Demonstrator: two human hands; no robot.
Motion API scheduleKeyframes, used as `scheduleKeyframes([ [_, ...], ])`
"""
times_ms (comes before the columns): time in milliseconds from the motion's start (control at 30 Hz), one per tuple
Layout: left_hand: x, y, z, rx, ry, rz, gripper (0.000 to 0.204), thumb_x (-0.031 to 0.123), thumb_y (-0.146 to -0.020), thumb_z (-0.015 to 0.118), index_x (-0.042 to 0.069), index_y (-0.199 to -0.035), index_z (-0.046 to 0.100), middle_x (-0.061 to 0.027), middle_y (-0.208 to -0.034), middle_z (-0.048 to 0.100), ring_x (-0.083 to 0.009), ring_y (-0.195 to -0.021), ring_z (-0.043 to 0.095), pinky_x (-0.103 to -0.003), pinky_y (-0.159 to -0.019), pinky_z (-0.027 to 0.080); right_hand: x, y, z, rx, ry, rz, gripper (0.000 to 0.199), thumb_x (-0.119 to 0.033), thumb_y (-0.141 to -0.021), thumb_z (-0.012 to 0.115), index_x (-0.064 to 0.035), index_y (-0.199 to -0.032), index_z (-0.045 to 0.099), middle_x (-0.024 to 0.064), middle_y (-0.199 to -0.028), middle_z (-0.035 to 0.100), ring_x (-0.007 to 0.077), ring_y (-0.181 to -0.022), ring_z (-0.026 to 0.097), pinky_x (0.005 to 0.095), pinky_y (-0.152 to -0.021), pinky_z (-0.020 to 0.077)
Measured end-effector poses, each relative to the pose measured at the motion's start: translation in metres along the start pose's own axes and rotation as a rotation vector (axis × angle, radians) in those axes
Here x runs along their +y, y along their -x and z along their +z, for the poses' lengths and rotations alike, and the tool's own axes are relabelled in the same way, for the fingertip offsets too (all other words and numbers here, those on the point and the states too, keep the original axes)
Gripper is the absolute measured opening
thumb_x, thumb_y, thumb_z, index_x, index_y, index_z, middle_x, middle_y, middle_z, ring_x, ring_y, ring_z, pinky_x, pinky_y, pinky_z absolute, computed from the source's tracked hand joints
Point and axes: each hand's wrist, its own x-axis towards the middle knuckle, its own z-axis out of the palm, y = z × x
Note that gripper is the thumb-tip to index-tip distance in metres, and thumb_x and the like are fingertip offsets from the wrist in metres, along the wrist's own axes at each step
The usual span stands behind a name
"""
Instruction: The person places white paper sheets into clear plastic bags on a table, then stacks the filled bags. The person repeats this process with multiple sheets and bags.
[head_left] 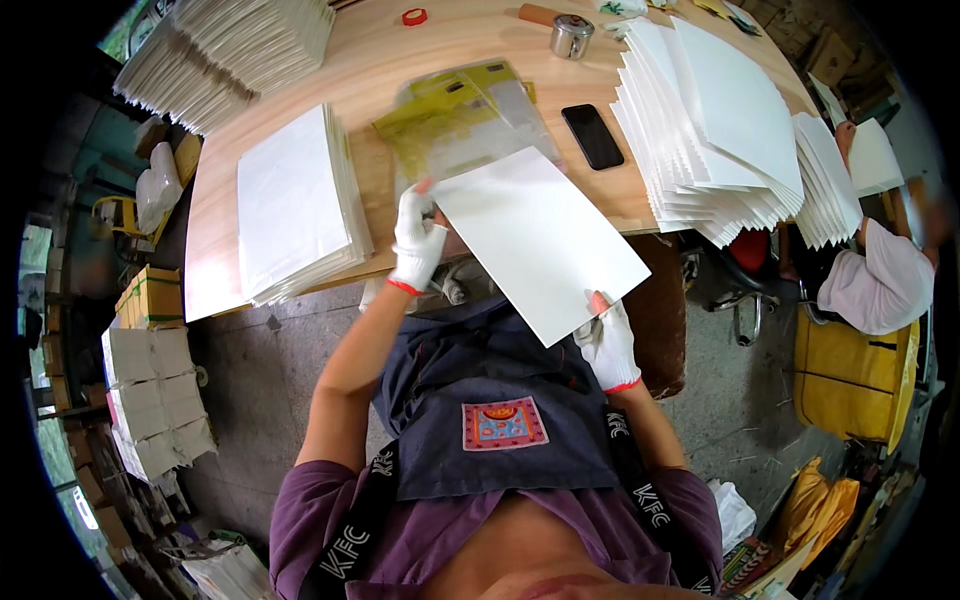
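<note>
Both gloved hands, left [418, 240] and right [607, 340], pinch white sheet [540, 238].

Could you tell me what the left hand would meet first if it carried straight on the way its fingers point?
Probably the clear plastic sleeves just beyond the left hand, though depth is unclear.

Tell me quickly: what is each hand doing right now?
Left hand: closed on the upper left edge of the white sheet.
Right hand: closed on the same sheet's lower right edge.
</note>
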Motion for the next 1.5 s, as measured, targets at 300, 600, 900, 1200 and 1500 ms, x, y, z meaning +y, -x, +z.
scheduleKeyframes([
  [300,-0.029,0.047,0.086,-0.402,1.856,-0.975,0.037,0.028,-0.094,0.05,0.006,-0.125,0.05,-0.0103,-0.118,0.057,-0.0251,-0.102,0.056,-0.033,-0.087,0.049,-0.002,0.027,0.013,-0.039,0.185,0.043,0.025,-0.023,-0.096,0.05,-0.0065,-0.113,0.048,0.0064,-0.084,0.058,0.0156,-0.054,0.056,0.0278,-0.042,0.0421],
  [600,-0.042,0.139,0.111,0.04,1.207,-0.918,0.034,0.023,-0.094,0.052,0.004,-0.121,0.053,-0.0108,-0.117,0.059,-0.0236,-0.101,0.058,-0.031,-0.086,0.049,0.06,-0.03,0.019,-0.08,-0.075,0.204,0.029,-0.011,-0.097,0.044,0.0027,-0.123,0.044,0.0181,-0.11,0.057,0.0273,-0.093,0.06,0.0391,-0.083,0.0529],
  [900,-0.024,0.128,0.047,-0.354,1.289,-1.121,0.024,0.011,-0.094,0.046,0.004,-0.115,0.054,-0.0074,-0.103,0.063,-0.0203,-0.092,0.063,-0.037,-0.076,0.054,0.073,-0.067,0.04,-0.397,0.362,0.134,0.034,-0.018,-0.099,0.039,0.0012,-0.126,0.047,0.0107,-0.096,0.062,0.0156,-0.072,0.064,0.0276,-0.065,0.0545],
  [1200,-0.037,0.109,-0.021,-0.105,0.606,-1.04,0.026,0.017,-0.093,0.051,-0.001,-0.111,0.056,-0.0122,-0.101,0.065,-0.0219,-0.083,0.066,-0.032,-0.066,0.056,0.1,-0.095,0.076,-0.668,1.911,-0.781,0.015,-0.026,-0.088,0.053,-0.0142,-0.098,0.054,0.0092,-0.073,0.065,0.0266,-0.062,0.064,0.0384,-0.055,0.049],
  [1500,-0.055,0.11,-0.024,-0.063,0.717,-1.091,0.019,0.012,-0.09,0.052,-0.002,-0.1,0.059,-0.013,-0.092,0.068,-0.0177,-0.066,0.066,-0.028,-0.056,0.056,0.066,-0.091,0.08,-0.823,1.365,-0.206,0.011,-0.017,-0.089,0.046,-0.0078,-0.092,0.05,0.0126,-0.064,0.062,0.0227,-0.062,0.065,0.0364,-0.055,0.0518],
])
